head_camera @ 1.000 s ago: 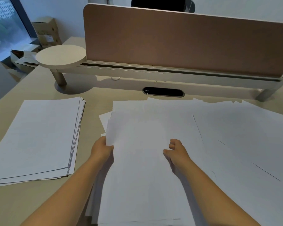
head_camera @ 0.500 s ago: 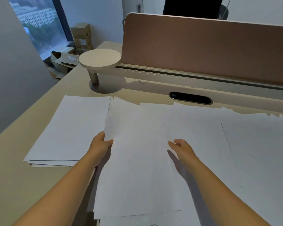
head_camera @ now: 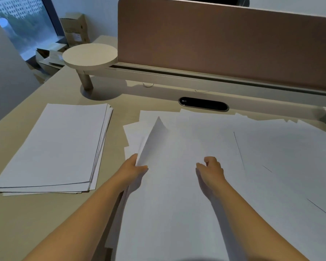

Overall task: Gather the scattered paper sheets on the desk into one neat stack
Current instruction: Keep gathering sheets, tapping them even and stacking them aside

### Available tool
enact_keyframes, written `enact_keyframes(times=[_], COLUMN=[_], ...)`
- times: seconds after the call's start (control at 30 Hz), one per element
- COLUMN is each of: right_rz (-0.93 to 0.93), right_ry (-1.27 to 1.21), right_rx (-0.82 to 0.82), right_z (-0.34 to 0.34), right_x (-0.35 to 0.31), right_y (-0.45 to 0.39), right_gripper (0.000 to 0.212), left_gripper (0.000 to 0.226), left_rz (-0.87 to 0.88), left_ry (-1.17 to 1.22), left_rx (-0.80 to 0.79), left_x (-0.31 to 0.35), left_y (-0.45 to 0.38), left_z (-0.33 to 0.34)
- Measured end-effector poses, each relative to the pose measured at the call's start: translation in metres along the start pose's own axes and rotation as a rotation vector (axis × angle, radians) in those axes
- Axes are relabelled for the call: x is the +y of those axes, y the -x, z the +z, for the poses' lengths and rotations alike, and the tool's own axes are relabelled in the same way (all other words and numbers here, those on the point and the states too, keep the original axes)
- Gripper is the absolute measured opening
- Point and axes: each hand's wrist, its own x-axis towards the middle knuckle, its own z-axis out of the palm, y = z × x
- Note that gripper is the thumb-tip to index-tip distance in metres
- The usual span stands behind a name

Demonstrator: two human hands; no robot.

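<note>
A stack of white paper sheets (head_camera: 53,146) lies on the left of the beige desk (head_camera: 26,223), its edges slightly fanned. Several loose white sheets (head_camera: 271,157) overlap across the middle and right of the desk. My left hand (head_camera: 134,170) pinches the left edge of the top sheet (head_camera: 167,185), and that edge curls upward. My right hand (head_camera: 212,169) rests on the same sheet with its fingers curled, holding nothing I can see.
A brown divider panel (head_camera: 224,44) stands along the back of the desk, with a black oval cable slot (head_camera: 203,104) below it. A round raised shelf (head_camera: 89,56) sits at the back left. Cardboard boxes (head_camera: 73,29) stand by the window beyond.
My left hand has lifted the sheet's left edge so it curls up. My right hand's fingers have curled from flat. The view has swung back right.
</note>
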Motion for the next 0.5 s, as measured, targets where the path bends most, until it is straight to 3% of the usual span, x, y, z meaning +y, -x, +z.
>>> enact_keyframes(times=[0.07, 0.23, 0.33, 0.5], right_rz=[0.011, 0.174, 0.227, 0.101], right_ry=[-0.152, 0.077, 0.021, -0.14], right_rx=[-0.036, 0.229, 0.178, 0.01], right_z=[-0.007, -0.036, -0.038, -0.017], right_x=[0.003, 0.026, 0.031, 0.013], right_y=[0.0, -0.001, -0.001, 0.005], right_gripper=[0.044, 0.05, 0.051, 0.07], left_gripper=[0.035, 0.028, 0.026, 0.018], left_rz=[-0.014, -0.105, -0.128, -0.121], left_ry=[0.008, 0.02, 0.03, 0.055], left_rx=[0.03, 0.183, 0.161, 0.085], left_x=[0.002, -0.002, -0.003, 0.003], left_y=[-0.003, -0.003, 0.0, 0.006], left_z=[0.003, -0.008, -0.006, 0.008])
